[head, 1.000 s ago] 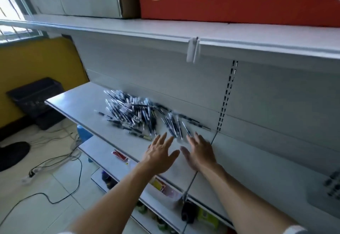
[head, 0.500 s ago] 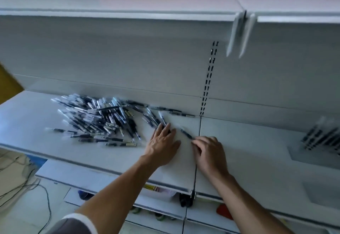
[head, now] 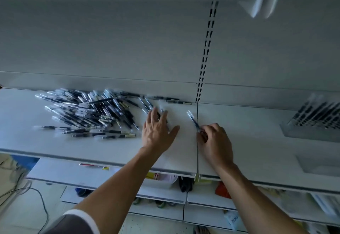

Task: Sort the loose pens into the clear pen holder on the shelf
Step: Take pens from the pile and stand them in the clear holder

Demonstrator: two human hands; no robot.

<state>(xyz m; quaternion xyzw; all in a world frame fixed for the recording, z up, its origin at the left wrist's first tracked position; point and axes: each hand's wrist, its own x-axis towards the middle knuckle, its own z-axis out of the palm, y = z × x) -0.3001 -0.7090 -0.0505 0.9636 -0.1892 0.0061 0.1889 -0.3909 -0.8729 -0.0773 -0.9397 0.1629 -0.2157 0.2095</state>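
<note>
Thumb and fingers of the right hand (head: 216, 142) are curled onto the near end of one pen (head: 193, 119), pinching it. The rest of the pen sticks out up and to the left, along the seam (head: 197, 153) between two shelf panels. I cannot tell from where I stand whether its far tip is clear of the shelf (head: 248, 142) or touching it.

The left hand (head: 158, 132) lies just beside it, fingers straight and spread, holding nothing. Its fingertips rest on a few stray pens at the right edge of the pile (head: 88, 112), which sprawls well off to the left against the back wall.

The holder (head: 303, 132) stands at the far right of the same shelf, well apart from both hands, with a row of pens leaning in it already.

To do this step well, I would say: lift the pen straight off the seam so it does not catch, carry it across, and turn it to match the lean of those already in. Meanwhile the left hand could draw the next pen out of the tangle rather than scattering the heap.
</note>
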